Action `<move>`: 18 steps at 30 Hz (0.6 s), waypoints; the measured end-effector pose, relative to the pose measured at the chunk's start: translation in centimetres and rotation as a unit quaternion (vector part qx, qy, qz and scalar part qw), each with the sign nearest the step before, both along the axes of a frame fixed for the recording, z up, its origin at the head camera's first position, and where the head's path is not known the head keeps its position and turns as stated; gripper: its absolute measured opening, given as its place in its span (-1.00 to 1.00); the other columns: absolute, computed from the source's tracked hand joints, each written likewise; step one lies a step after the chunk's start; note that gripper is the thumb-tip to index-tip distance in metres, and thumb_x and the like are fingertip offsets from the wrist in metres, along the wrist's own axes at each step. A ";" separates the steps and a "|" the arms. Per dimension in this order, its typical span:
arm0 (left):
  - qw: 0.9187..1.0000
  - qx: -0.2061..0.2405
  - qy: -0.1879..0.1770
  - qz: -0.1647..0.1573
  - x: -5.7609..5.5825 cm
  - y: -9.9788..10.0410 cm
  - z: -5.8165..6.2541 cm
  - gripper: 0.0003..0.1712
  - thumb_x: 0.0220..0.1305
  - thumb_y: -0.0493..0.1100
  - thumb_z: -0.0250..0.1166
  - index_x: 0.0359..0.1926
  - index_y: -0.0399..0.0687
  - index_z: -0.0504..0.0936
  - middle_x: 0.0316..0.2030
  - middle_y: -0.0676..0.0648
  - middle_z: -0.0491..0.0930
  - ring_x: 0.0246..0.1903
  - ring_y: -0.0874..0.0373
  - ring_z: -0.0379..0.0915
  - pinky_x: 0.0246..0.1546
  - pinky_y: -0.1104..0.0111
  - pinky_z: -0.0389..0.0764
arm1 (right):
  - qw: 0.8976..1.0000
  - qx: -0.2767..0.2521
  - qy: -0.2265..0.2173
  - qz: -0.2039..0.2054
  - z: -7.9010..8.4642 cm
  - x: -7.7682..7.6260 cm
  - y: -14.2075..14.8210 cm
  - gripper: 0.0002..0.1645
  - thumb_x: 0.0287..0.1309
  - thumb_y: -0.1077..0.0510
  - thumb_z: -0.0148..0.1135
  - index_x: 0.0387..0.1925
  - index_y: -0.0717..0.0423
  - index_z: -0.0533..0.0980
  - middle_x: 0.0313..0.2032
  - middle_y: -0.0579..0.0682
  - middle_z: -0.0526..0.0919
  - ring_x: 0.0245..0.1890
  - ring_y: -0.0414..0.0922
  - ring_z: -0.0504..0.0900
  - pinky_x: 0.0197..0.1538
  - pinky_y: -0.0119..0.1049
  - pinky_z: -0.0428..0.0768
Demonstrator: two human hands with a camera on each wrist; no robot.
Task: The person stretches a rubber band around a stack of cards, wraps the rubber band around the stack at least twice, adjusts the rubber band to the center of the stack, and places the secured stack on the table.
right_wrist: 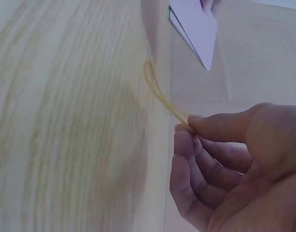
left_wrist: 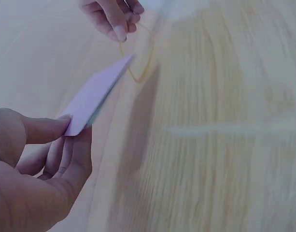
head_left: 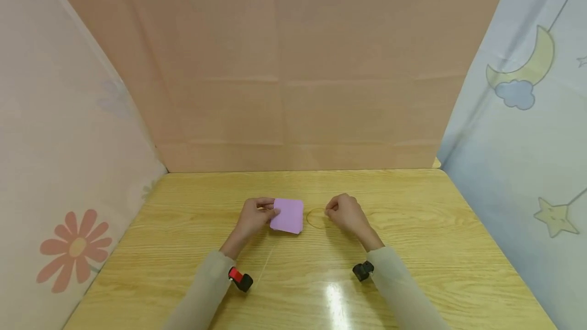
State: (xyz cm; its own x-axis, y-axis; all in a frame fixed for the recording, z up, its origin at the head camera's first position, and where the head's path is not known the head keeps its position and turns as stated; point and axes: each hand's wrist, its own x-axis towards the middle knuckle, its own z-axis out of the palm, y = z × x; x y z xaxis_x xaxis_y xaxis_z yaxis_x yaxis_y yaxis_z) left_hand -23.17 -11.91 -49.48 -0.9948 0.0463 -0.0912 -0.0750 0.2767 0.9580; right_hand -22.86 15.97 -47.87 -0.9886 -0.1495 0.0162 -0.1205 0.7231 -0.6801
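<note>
My left hand (head_left: 254, 217) pinches the left edge of a small stack of square cards, with a purple card (head_left: 289, 215) on top, thumb above and fingers below. Seen edge-on in the left wrist view, the purple card (left_wrist: 97, 92) has a greenish layer under it. Between thumb and fingertips, my right hand (head_left: 346, 211) pinches a thin yellow rubber band (head_left: 315, 226). It hangs as a loose loop toward the cards, apart from them in the head view. In the right wrist view the rubber band (right_wrist: 157, 92) looks narrow, nearly edge-on.
Both hands are above a light wood-grain table (head_left: 403, 269). A plain tan cloth (head_left: 293, 75) hangs behind its far edge. Printed cloths flank it: a flower (head_left: 75, 248) on the left, a moon (head_left: 534, 60) and star on the right.
</note>
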 end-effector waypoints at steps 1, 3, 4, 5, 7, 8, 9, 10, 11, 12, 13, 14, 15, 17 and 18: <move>1.000 0.005 -0.008 0.007 0.1 0.1 0.0 -0.60 0.30 -0.37 0.43 0.16 -0.29 0.71 -0.12 -0.19 0.65 -0.27 0.15 0.57 -0.32 0.45 0.62 | 1.000 -0.003 0.000 -0.002 0.1 0.0 0.0 -0.88 0.34 0.24 0.34 -0.25 0.21 0.75 -0.29 0.08 0.79 -0.38 -0.12 0.68 -0.28 -0.22 0.67; 1.000 0.014 -0.019 0.015 0.3 0.1 -0.1 -0.64 0.31 -0.35 0.44 0.12 -0.28 0.73 -0.10 -0.19 0.68 -0.24 0.15 0.58 -0.28 0.45 0.63 | 1.000 -0.009 0.003 -0.001 0.4 0.0 0.0 -0.88 0.35 0.24 0.34 -0.25 0.21 0.74 -0.30 0.07 0.78 -0.37 -0.13 0.68 -0.29 -0.22 0.67; 0.999 0.020 -0.022 0.016 0.4 0.1 -0.1 -0.64 0.31 -0.35 0.44 0.12 -0.27 0.73 -0.09 -0.19 0.70 -0.23 0.15 0.59 -0.28 0.44 0.63 | 1.000 -0.013 0.004 -0.001 0.5 0.0 -0.1 -0.88 0.36 0.24 0.34 -0.25 0.21 0.74 -0.30 0.07 0.78 -0.38 -0.14 0.68 -0.29 -0.23 0.67; 0.999 0.026 -0.024 0.015 0.5 0.2 -0.2 -0.64 0.31 -0.35 0.44 0.12 -0.26 0.73 -0.08 -0.19 0.72 -0.23 0.16 0.61 -0.28 0.43 0.64 | 1.000 -0.017 0.004 -0.002 0.7 0.0 -0.1 -0.88 0.36 0.23 0.35 -0.24 0.20 0.74 -0.31 0.06 0.79 -0.38 -0.14 0.68 -0.30 -0.24 0.67; 0.999 0.039 -0.027 0.013 0.7 0.3 -0.4 -0.64 0.33 -0.34 0.43 0.14 -0.24 0.73 -0.09 -0.20 0.74 -0.23 0.18 0.63 -0.29 0.40 0.63 | 1.000 -0.025 0.005 -0.001 1.0 0.0 -0.1 -0.88 0.37 0.22 0.35 -0.23 0.20 0.74 -0.32 0.05 0.79 -0.40 -0.16 0.68 -0.31 -0.26 0.67; 0.999 0.045 -0.028 0.011 0.7 0.3 -0.5 -0.63 0.33 -0.35 0.43 0.14 -0.24 0.72 -0.10 -0.20 0.76 -0.25 0.18 0.65 -0.30 0.39 0.64 | 1.000 -0.028 0.007 0.001 1.1 0.0 -0.1 -0.87 0.37 0.22 0.35 -0.22 0.20 0.74 -0.32 0.06 0.79 -0.41 -0.16 0.69 -0.32 -0.26 0.67; 0.998 0.048 -0.029 0.008 0.8 0.4 -0.5 -0.63 0.33 -0.35 0.42 0.15 -0.24 0.72 -0.11 -0.21 0.77 -0.26 0.19 0.66 -0.30 0.39 0.65 | 0.999 -0.032 0.006 0.000 1.3 0.0 -0.2 -0.87 0.37 0.21 0.35 -0.22 0.20 0.74 -0.32 0.06 0.79 -0.42 -0.15 0.70 -0.33 -0.28 0.67; 0.998 0.052 -0.032 0.007 0.8 0.5 -0.5 -0.62 0.33 -0.35 0.42 0.16 -0.25 0.71 -0.12 -0.21 0.78 -0.28 0.19 0.67 -0.31 0.38 0.66 | 0.999 -0.037 0.004 0.000 1.3 -0.1 -0.2 -0.87 0.38 0.20 0.35 -0.21 0.20 0.74 -0.32 0.08 0.80 -0.42 -0.12 0.71 -0.34 -0.29 0.66; 0.998 0.055 -0.034 0.006 0.9 0.6 -0.5 -0.61 0.34 -0.35 0.42 0.17 -0.26 0.71 -0.13 -0.20 0.78 -0.28 0.20 0.67 -0.30 0.37 0.67 | 0.999 -0.042 0.003 -0.001 1.5 -0.1 -0.3 -0.86 0.38 0.20 0.35 -0.21 0.20 0.74 -0.31 0.10 0.80 -0.41 -0.09 0.73 -0.35 -0.29 0.66; 0.998 0.057 -0.036 0.007 0.9 0.7 -0.5 -0.61 0.34 -0.34 0.42 0.17 -0.27 0.71 -0.14 -0.20 0.77 -0.28 0.20 0.67 -0.28 0.37 0.69 | 0.999 -0.049 0.002 -0.001 1.6 -0.1 -0.3 -0.85 0.39 0.19 0.35 -0.20 0.21 0.74 -0.30 0.12 0.80 -0.40 -0.04 0.74 -0.36 -0.30 0.65; 0.997 0.059 -0.039 0.006 1.0 0.7 -0.6 -0.61 0.34 -0.34 0.42 0.17 -0.28 0.70 -0.14 -0.20 0.76 -0.28 0.20 0.67 -0.27 0.37 0.70 | 0.999 -0.054 0.001 -0.001 1.7 -0.1 -0.4 -0.84 0.39 0.18 0.35 -0.19 0.22 0.74 -0.29 0.15 0.81 -0.39 0.00 0.75 -0.36 -0.30 0.64; 0.997 0.063 -0.039 0.005 1.0 0.8 -0.6 -0.60 0.33 -0.34 0.42 0.17 -0.31 0.70 -0.13 -0.21 0.76 -0.27 0.19 0.67 -0.26 0.36 0.71 | 0.998 -0.060 0.000 -0.002 1.7 -0.1 -0.4 -0.83 0.39 0.18 0.35 -0.18 0.23 0.73 -0.28 0.17 0.81 -0.37 0.04 0.76 -0.37 -0.31 0.64; 0.997 0.066 -0.042 0.006 1.0 0.9 -0.5 -0.60 0.33 -0.33 0.43 0.17 -0.31 0.70 -0.12 -0.21 0.75 -0.26 0.19 0.68 -0.25 0.36 0.73 | 0.998 -0.065 -0.002 -0.003 1.8 -0.1 -0.5 -0.82 0.40 0.17 0.35 -0.17 0.24 0.73 -0.27 0.18 0.81 -0.35 0.07 0.77 -0.37 -0.31 0.64; 0.996 0.073 -0.046 0.007 1.2 1.1 -0.5 -0.61 0.34 -0.33 0.43 0.17 -0.32 0.70 -0.11 -0.22 0.74 -0.24 0.17 0.69 -0.23 0.36 0.75 | 0.997 -0.072 -0.004 -0.004 1.9 -0.1 -0.6 -0.81 0.40 0.17 0.35 -0.15 0.25 0.73 -0.26 0.20 0.81 -0.32 0.10 0.78 -0.37 -0.31 0.64; 0.996 0.079 -0.047 0.006 1.2 1.1 -0.5 -0.61 0.34 -0.33 0.43 0.17 -0.32 0.70 -0.10 -0.23 0.74 -0.24 0.17 0.70 -0.22 0.35 0.77 | 0.997 -0.076 -0.005 -0.006 1.9 -0.1 -0.6 -0.80 0.41 0.17 0.34 -0.15 0.25 0.73 -0.26 0.21 0.81 -0.32 0.10 0.78 -0.37 -0.31 0.65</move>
